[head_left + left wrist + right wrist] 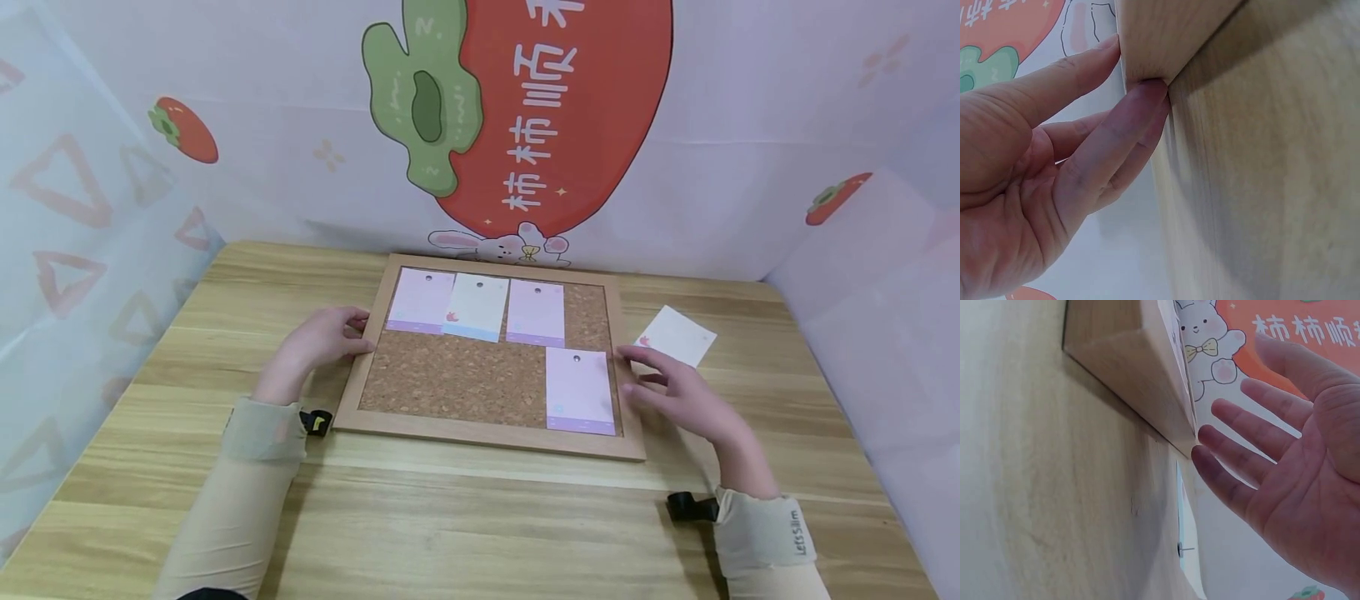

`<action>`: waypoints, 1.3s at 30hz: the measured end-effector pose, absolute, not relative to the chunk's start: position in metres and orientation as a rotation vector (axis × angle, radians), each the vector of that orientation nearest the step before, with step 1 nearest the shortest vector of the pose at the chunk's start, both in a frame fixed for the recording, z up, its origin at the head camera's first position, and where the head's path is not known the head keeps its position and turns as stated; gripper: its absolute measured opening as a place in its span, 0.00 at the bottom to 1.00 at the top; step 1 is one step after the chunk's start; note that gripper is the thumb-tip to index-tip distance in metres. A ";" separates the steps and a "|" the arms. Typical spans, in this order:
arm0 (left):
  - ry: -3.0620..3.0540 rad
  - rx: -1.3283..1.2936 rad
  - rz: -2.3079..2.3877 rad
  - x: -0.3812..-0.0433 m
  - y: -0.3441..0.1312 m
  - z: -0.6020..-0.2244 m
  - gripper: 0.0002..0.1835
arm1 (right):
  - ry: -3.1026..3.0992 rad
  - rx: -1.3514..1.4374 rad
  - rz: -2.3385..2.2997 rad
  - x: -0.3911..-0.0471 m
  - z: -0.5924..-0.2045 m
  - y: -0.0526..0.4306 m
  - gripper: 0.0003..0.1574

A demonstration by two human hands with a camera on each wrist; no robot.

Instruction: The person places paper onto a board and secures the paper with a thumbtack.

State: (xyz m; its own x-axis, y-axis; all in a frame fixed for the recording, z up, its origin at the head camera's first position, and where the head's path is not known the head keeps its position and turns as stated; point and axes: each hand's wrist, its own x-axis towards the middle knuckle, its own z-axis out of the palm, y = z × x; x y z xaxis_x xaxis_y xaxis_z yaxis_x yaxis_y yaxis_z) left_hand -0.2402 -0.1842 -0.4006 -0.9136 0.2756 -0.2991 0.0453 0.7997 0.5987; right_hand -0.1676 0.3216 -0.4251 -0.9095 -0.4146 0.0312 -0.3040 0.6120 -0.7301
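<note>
A wood-framed cork board [450,379] lies on the table with several pinned notes. Along its back are a lilac note [420,298], a white note [477,308] and another lilac note [536,315]. One more lilac note [581,396] is at the front right. My left hand [318,337] pinches the left frame edge, thumb at the upper rim and fingertips low on the frame's side [1160,50]. At the opposite edge my right hand [682,396] reaches toward the frame. Its fingers [1254,425] are spread and nearly straight in the right wrist view.
Beyond my right hand, a loose white note [678,333] lies on the wooden table [465,517]; a pin [1184,549] shows on it in the right wrist view. Behind the board rises a wall covering [285,175] with printed persimmons and a rabbit.
</note>
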 end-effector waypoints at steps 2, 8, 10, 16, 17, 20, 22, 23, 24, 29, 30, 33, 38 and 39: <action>2.594 0.231 0.889 -0.240 -0.184 -0.401 0.33 | 2.699 -0.581 -1.202 -0.168 -0.426 0.324 0.35; 2.575 0.230 0.934 -0.240 -0.185 -0.404 0.33 | 2.659 -0.578 -1.405 -0.172 -0.429 0.336 0.36; 2.572 0.232 0.945 -0.240 -0.185 -0.405 0.33 | 2.647 -0.555 -1.474 -0.172 -0.427 0.341 0.36; 2.557 0.226 0.972 -0.239 -0.184 -0.406 0.32 | 2.752 -0.371 -1.477 -0.169 -0.417 0.354 0.37; 2.558 0.228 0.970 -0.239 -0.184 -0.406 0.32 | 2.775 -0.328 -1.459 -0.169 -0.416 0.356 0.38; 2.569 0.232 0.966 -0.240 -0.184 -0.407 0.31 | 2.832 -0.195 -1.410 -0.169 -0.414 0.363 0.40; 2.569 0.231 0.963 -0.239 -0.184 -0.406 0.31 | 2.857 -0.118 -1.375 -0.170 -0.414 0.368 0.43; 2.570 0.233 0.958 -0.239 -0.184 -0.406 0.32 | 2.867 -0.080 -1.356 -0.171 -0.414 0.370 0.44; 2.567 0.230 0.960 -0.239 -0.184 -0.406 0.32 | 2.877 -0.051 -1.337 -0.172 -0.414 0.372 0.45; 2.566 0.211 0.938 -0.238 -0.184 -0.404 0.32 | 2.924 0.030 -1.169 -0.178 -0.409 0.377 0.49; 2.570 0.207 0.931 -0.238 -0.184 -0.404 0.31 | 2.933 0.036 -1.130 -0.180 -0.409 0.378 0.49; 2.579 0.204 0.909 -0.238 -0.184 -0.403 0.31 | 2.947 0.066 -1.023 -0.188 -0.411 0.381 0.50; 2.585 0.215 0.896 -0.239 -0.184 -0.403 0.31 | 2.927 0.164 -0.920 -0.201 -0.415 0.392 0.51; 2.588 0.217 0.892 -0.239 -0.184 -0.404 0.31 | 2.912 0.192 -0.908 -0.203 -0.415 0.394 0.52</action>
